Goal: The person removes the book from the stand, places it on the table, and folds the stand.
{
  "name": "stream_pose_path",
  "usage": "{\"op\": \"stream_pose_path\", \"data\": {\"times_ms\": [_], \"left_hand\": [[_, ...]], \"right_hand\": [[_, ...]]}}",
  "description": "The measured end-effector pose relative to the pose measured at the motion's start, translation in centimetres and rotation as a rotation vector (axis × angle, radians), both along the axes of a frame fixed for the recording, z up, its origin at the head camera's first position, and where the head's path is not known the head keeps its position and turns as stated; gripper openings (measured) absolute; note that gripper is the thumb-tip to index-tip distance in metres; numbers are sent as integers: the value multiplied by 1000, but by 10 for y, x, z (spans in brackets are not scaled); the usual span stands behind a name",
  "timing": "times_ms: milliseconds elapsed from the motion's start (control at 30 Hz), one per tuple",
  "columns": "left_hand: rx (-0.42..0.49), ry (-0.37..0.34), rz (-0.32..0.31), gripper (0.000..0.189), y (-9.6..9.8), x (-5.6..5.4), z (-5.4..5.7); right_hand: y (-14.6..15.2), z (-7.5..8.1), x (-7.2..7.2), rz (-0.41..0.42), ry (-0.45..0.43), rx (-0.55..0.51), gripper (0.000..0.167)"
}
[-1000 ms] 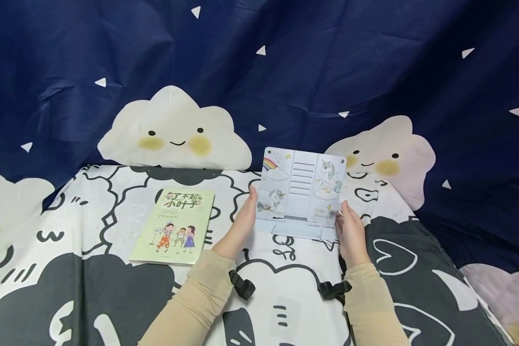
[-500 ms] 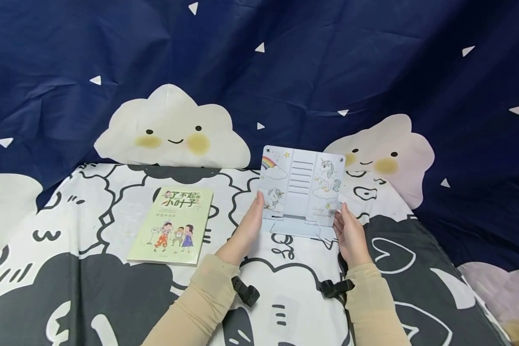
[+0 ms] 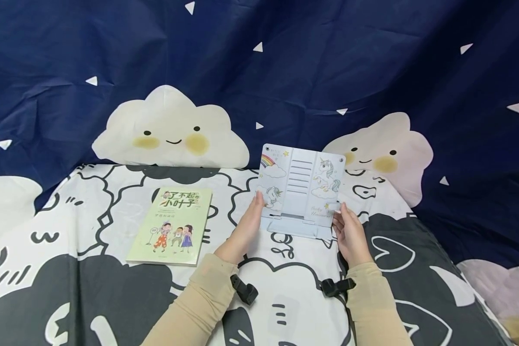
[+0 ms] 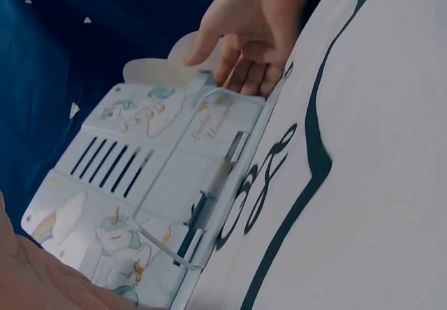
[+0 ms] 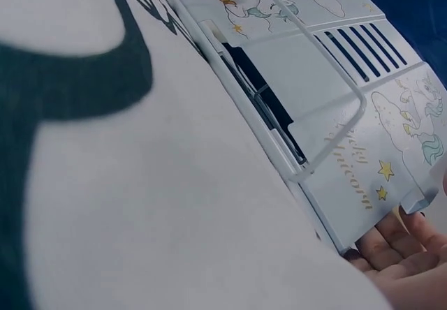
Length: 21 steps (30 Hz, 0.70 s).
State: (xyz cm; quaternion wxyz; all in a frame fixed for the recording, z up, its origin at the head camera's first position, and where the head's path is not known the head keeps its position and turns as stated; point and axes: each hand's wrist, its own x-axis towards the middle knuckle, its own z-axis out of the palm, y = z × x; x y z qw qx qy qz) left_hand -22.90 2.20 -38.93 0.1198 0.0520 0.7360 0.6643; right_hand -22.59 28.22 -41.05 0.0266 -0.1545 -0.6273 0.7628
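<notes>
A pale book stand with unicorns, a rainbow and slots stands upright, leaning back, on the patterned cloth in the head view. My left hand grips its left edge, thumb towards the printed front. At the lower right corner, my right hand holds the edge. The right wrist view shows those fingers curled behind the panel, beside a small folded tab. A wire page holder crosses the lower front. Much of the left hand's grip is hidden behind the panel.
Left of the stand, a green book with cartoon children lies flat, cover up. Black-and-white cloth covers the surface. Behind it hangs a dark blue curtain printed with clouds and triangles.
The left thumb has shifted slightly right, from beside the edge onto the stand's front. The right hand stays at the lower right corner. The head view has drifted slightly.
</notes>
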Motion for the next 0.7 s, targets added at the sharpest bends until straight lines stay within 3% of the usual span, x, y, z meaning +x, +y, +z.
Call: {"op": "stream_pose_path", "data": {"times_ms": [333,533,700], "left_hand": [[-12,-9,21,77,-9,-8,-1],[-20,-4,34,83,-15,-12,-4],[-23,-11,52,80,-14,-13,-3]], "right_hand": [[0,-3,5,-38,45,-19,39],[0,-1,1,-76,-29,-99,38],[-1,0,1,-80,-41,-102,36]]}}
